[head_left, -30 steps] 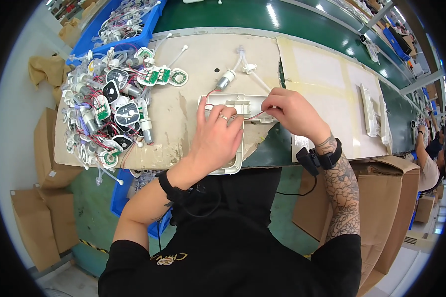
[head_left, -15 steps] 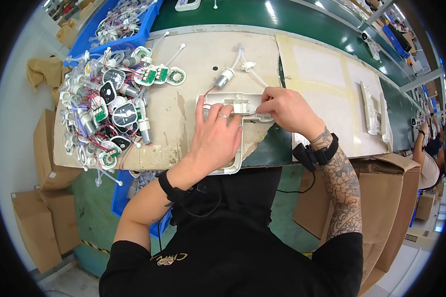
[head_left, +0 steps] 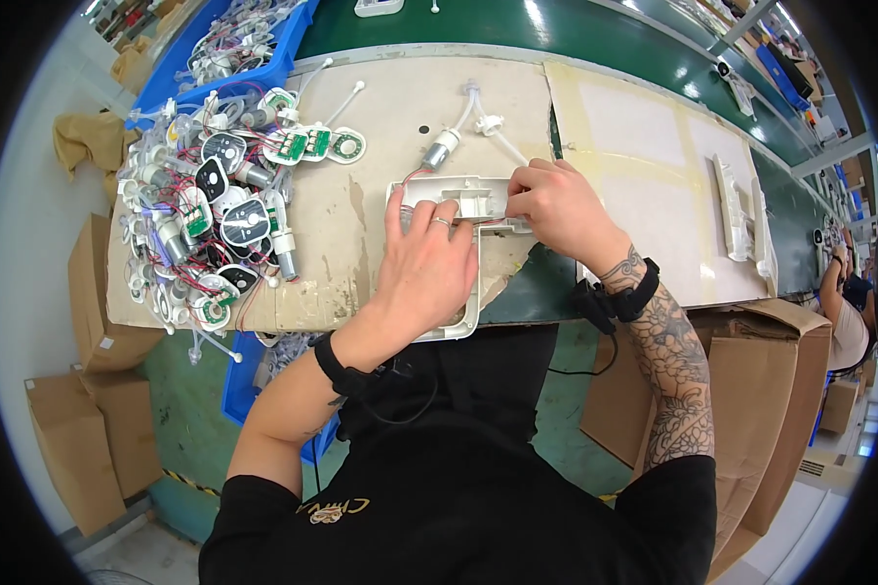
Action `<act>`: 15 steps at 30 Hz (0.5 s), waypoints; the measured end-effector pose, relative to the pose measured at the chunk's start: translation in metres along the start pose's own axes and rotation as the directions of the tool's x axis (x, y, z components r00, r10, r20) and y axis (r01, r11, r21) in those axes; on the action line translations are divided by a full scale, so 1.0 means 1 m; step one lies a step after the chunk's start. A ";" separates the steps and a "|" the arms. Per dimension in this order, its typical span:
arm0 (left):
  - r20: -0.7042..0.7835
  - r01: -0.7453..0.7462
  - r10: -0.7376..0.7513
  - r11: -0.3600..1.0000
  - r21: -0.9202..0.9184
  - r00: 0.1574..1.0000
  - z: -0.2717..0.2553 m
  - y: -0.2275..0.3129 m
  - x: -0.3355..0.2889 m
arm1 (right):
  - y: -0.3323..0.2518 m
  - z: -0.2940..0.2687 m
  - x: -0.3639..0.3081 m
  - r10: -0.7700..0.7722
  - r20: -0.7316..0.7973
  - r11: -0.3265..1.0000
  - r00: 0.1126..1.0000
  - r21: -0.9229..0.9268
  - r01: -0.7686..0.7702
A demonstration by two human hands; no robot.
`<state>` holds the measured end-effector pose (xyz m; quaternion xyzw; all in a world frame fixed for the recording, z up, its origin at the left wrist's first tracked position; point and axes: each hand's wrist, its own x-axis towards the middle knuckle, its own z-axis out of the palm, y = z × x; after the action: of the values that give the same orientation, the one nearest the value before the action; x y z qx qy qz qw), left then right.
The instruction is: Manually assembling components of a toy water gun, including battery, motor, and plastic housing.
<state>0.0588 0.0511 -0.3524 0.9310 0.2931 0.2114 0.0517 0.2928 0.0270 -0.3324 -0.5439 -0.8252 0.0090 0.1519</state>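
Observation:
In front of me lies a white plastic housing (head_left: 470,182) with a raised-walled compartment, at the bench's near edge. My left hand (head_left: 421,263) bends over it, its fingers spaced apart and pressing into the shell, the thumb mostly hidden. At the housing's right end, the fingertips of my right hand (head_left: 568,210) pinch together by a thin red wire (head_left: 498,221) running along the channel; the exact grip is partly hidden. Just beyond the housing rests a small cylindrical motor (head_left: 441,151), its red lead reaching the shell. Clear tubing (head_left: 470,102) with a white connector (head_left: 490,125) joins it.
A heap of wired pump parts, panels and green circuit boards (head_left: 215,210) covers the left of the bench. Behind it stands a blue bin (head_left: 283,68) of similar parts. White shell pieces (head_left: 737,210) lie right; a cardboard box (head_left: 751,390) stands below. Another person (head_left: 842,322) sits far right.
My right hand has shifted slightly up along the housing's right end, its fingers more curled. The left hand stays on the housing. The whole view has shifted a little.

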 end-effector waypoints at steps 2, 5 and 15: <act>0.009 0.007 -0.007 1.000 0.010 1.000 0.001 0.001 0.000 | -0.004 -0.004 0.000 0.002 -0.004 0.996 1.000 -0.084 -0.003; 0.037 0.012 -0.013 1.000 0.023 0.999 0.000 0.001 0.001 | -0.002 -0.007 0.000 0.016 -0.168 0.998 0.986 -0.060 -0.027; -0.025 0.023 -0.027 0.985 -0.171 0.999 -0.019 -0.019 0.019 | 0.061 0.020 0.071 0.290 -0.109 0.953 0.951 0.121 -0.277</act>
<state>0.0551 0.0772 -0.3328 0.9164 0.2863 0.2479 0.1297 0.3166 0.1194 -0.3455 -0.6476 -0.7258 0.0393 0.2288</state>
